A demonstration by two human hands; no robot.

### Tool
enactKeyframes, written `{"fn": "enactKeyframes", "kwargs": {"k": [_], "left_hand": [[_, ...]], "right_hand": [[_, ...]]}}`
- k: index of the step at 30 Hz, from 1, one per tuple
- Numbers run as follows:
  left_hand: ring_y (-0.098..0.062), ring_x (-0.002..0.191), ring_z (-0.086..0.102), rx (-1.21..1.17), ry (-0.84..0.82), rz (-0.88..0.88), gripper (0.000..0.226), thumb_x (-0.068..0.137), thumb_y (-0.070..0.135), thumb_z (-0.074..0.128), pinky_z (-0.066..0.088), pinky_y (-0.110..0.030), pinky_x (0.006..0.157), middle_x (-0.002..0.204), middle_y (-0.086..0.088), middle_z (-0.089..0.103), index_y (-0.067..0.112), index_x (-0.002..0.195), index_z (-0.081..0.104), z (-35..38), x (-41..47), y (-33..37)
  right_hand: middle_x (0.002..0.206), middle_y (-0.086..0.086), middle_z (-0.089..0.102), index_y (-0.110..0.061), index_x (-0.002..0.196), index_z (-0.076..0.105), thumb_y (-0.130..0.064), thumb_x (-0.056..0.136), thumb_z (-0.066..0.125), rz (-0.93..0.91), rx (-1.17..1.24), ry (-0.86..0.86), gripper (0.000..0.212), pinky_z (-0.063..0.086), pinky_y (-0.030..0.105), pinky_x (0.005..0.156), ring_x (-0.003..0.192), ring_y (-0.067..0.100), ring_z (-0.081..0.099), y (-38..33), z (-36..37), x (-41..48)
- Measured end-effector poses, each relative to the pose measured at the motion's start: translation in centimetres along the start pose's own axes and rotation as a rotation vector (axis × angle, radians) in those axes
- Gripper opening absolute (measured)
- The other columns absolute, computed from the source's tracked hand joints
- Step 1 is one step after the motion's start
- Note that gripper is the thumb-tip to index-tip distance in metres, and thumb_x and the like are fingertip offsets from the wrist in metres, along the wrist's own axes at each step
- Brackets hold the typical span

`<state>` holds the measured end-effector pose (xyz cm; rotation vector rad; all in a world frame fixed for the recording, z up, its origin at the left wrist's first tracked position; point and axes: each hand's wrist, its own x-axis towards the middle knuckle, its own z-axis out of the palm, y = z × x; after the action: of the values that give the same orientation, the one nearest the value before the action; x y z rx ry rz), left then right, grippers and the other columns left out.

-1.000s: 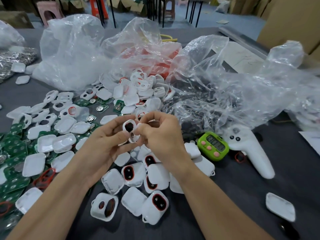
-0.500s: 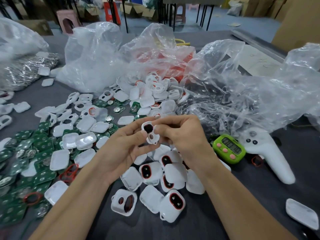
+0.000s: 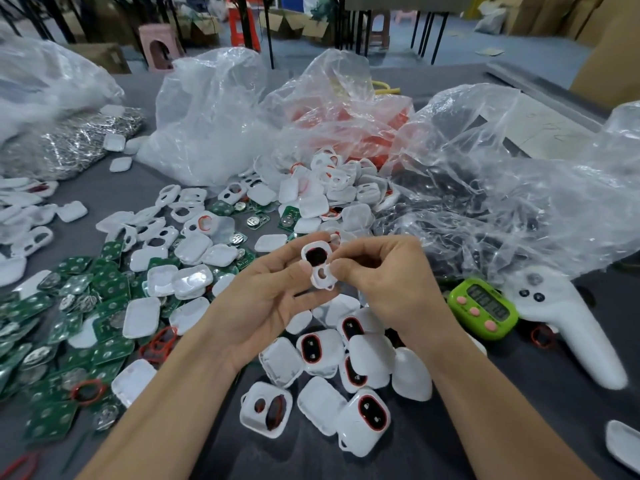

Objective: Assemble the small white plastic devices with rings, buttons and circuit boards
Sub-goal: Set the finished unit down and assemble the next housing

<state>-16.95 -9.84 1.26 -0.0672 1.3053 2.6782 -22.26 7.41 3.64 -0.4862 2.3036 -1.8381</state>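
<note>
My left hand [image 3: 263, 303] and my right hand [image 3: 384, 282] both pinch one small white device shell [image 3: 318, 266] above the table's middle. The shell shows a dark oval opening at its top and a small round hole below it. Under my hands lies a cluster of assembled white devices with red rings and black buttons [image 3: 367, 410]. Green circuit boards [image 3: 79, 306] spread over the left of the table, mixed with white covers [image 3: 140, 317]. Loose red rings [image 3: 88, 391] lie among them.
Large clear plastic bags [image 3: 502, 188] of parts crowd the back and right. A pile of white shells [image 3: 332, 188] sits behind my hands. A green timer [image 3: 483, 308] and a white controller [image 3: 568, 323] lie at the right. Another white cover [image 3: 623, 445] is at the lower right edge.
The view has shifted left, so the table contents appear further right. My hands keep holding the shell, which has turned slightly so its dark opening faces me more.
</note>
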Motion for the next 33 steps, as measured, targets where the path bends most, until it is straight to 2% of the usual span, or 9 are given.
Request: {"fn": "enactKeyframes", "kwargs": {"k": [4,6,9,14,18,21,25,29,33], "left_hand": [[-0.024,0.115,0.070,0.043,-0.002,0.001,0.035,0.091,0.008,0.063,0.060,-0.037,0.088,0.135,-0.013,0.068,0.014,0.124,0.074,-0.1,0.0,-0.2],[-0.024,0.113,0.071,0.060,-0.002,-0.003,0.036,0.091,0.009,0.063,0.060,-0.037,0.088,0.134,-0.013,0.068,0.014,0.125,0.074,-0.2,0.0,-0.2],[-0.023,0.114,0.070,0.081,-0.020,-0.006,0.039,0.088,0.012,0.069,0.060,-0.036,0.089,0.132,-0.014,0.069,0.015,0.126,0.073,-0.2,0.0,-0.3],[-0.022,0.116,0.070,0.067,-0.034,-0.003,0.040,0.086,0.015,0.071,0.060,-0.034,0.089,0.131,-0.011,0.071,0.018,0.125,0.074,-0.2,0.0,-0.3],[-0.020,0.114,0.071,0.054,-0.043,0.000,0.039,0.086,0.015,0.071,0.060,-0.034,0.088,0.131,-0.009,0.071,0.018,0.125,0.075,-0.3,-0.1,-0.3],[-0.022,0.114,0.071,0.039,-0.048,0.010,0.040,0.085,0.014,0.072,0.061,-0.036,0.089,0.130,-0.009,0.071,0.016,0.125,0.075,-0.4,-0.1,-0.3],[-0.025,0.116,0.070,-0.011,-0.062,0.000,0.042,0.085,0.013,0.074,0.061,-0.036,0.088,0.134,-0.013,0.068,0.013,0.128,0.072,-0.6,-0.3,-0.1],[-0.029,0.121,0.067,-0.028,-0.086,-0.020,0.043,0.094,0.008,0.061,0.059,-0.038,0.091,0.140,-0.020,0.062,0.006,0.138,0.063,-0.3,-0.2,-0.3],[-0.028,0.117,0.069,-0.083,-0.089,-0.018,0.041,0.092,0.005,0.061,0.059,-0.040,0.091,0.131,-0.017,0.068,0.006,0.132,0.068,0.0,-0.1,-0.2]], "right_hand": [[0.068,-0.012,0.075,-0.024,0.077,0.083,-0.010,0.081,0.083,-0.051,-0.158,-0.022,0.015,0.056,0.019,0.064,0.066,0.006,0.071,0.0,-0.1,-0.4],[0.065,-0.015,0.073,-0.026,0.076,0.082,-0.011,0.079,0.083,-0.081,-0.213,-0.017,0.015,0.051,0.013,0.060,0.062,0.003,0.069,-0.2,0.0,-0.5],[0.063,-0.016,0.072,-0.029,0.072,0.082,-0.012,0.077,0.084,-0.080,-0.245,0.020,0.018,0.053,0.015,0.059,0.061,0.002,0.069,-0.3,0.2,-0.6],[0.064,-0.018,0.073,-0.032,0.074,0.081,-0.014,0.077,0.085,-0.062,-0.228,0.108,0.018,0.058,0.020,0.064,0.064,0.002,0.071,-0.1,0.9,-0.9],[0.062,-0.017,0.072,-0.033,0.069,0.080,-0.014,0.073,0.087,-0.015,-0.158,0.160,0.021,0.050,0.010,0.054,0.059,0.001,0.069,-0.1,1.3,-1.1],[0.061,-0.011,0.071,-0.029,0.068,0.076,-0.017,0.066,0.091,0.034,-0.084,0.202,0.019,0.050,0.015,0.051,0.052,0.001,0.063,-0.1,1.5,-1.2],[0.073,0.001,0.072,-0.024,0.079,0.066,-0.025,0.061,0.088,0.134,-0.011,0.122,0.029,0.061,0.040,0.065,0.062,0.011,0.064,0.0,0.9,-0.7],[0.092,-0.008,0.077,-0.041,0.107,0.070,-0.031,0.076,0.074,0.140,-0.006,-0.090,0.032,0.062,0.041,0.084,0.088,0.010,0.074,-0.1,1.2,-0.7],[0.089,-0.008,0.075,-0.036,0.105,0.073,-0.027,0.074,0.063,0.132,0.036,-0.122,0.034,0.062,0.044,0.084,0.089,0.014,0.073,-0.3,2.1,-1.0]]}}
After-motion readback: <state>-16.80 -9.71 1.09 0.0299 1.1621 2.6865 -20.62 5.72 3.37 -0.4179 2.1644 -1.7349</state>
